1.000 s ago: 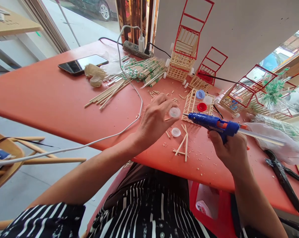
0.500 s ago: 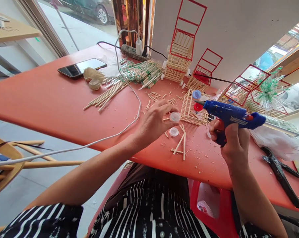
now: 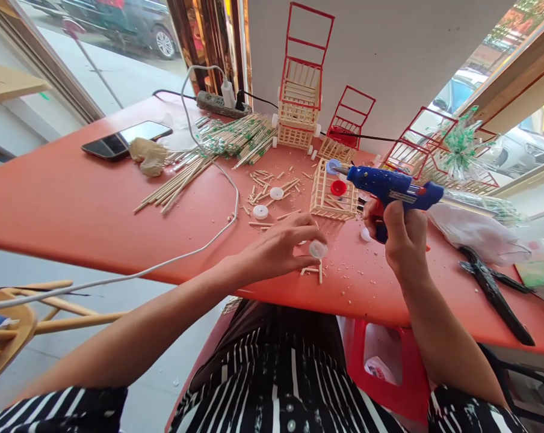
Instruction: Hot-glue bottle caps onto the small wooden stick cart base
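Observation:
Between the thumb and fingers of my left hand (image 3: 283,246) is a translucent white bottle cap (image 3: 318,249), held over the near part of the table. My right hand (image 3: 401,234) grips a blue hot glue gun (image 3: 384,183), its nozzle pointing left. Behind that nozzle stands a small stick basket (image 3: 334,201) with a red cap (image 3: 338,188) and a blue cap (image 3: 333,166) in it or on it. Two white caps (image 3: 260,211) lie beyond my left hand among cut stick pieces. A few short sticks (image 3: 315,272) rest under the held cap, partly hidden.
Bundled wooden sticks (image 3: 236,141), a phone (image 3: 125,139) and a power strip (image 3: 220,103) lie toward the back. A white cable (image 3: 209,242) crosses the orange table (image 3: 95,210). Red-framed stick carts (image 3: 301,90) stand by the wall. Black cutters (image 3: 497,300) lie at right.
My left hand has moved nearer the table's front edge with its cap. Two white caps now show behind it, where none were visible before. The view has shifted; the glue gun stays in my right hand.

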Tool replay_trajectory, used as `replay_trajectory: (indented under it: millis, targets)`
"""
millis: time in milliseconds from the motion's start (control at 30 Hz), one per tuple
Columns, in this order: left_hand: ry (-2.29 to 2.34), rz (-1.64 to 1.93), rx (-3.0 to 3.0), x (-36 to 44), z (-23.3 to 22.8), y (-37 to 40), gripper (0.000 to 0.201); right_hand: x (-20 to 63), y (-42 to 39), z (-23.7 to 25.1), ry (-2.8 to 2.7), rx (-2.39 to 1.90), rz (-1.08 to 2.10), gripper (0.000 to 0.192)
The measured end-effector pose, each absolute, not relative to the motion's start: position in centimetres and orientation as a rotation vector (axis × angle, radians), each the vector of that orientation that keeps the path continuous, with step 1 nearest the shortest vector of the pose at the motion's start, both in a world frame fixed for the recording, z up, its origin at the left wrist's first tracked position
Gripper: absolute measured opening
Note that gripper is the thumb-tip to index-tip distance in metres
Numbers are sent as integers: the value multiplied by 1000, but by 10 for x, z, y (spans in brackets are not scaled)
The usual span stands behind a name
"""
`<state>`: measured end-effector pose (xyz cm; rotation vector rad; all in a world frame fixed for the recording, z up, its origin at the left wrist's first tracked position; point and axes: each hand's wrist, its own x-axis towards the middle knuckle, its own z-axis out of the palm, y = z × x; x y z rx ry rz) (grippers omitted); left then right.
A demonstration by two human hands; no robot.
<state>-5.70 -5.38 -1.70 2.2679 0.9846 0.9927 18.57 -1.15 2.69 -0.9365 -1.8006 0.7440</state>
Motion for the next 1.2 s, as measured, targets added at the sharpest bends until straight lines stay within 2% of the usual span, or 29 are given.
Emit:
replay_trajectory:
  millis: [267,1200]
  targets:
    - [937,844,2328,-54,-23,-56,17,186,-13,26,-1824,-986,731,53]
    - [1046,729,2487,-50,-17,-56,10,186,-12,24,-1834,-1032,670,57]
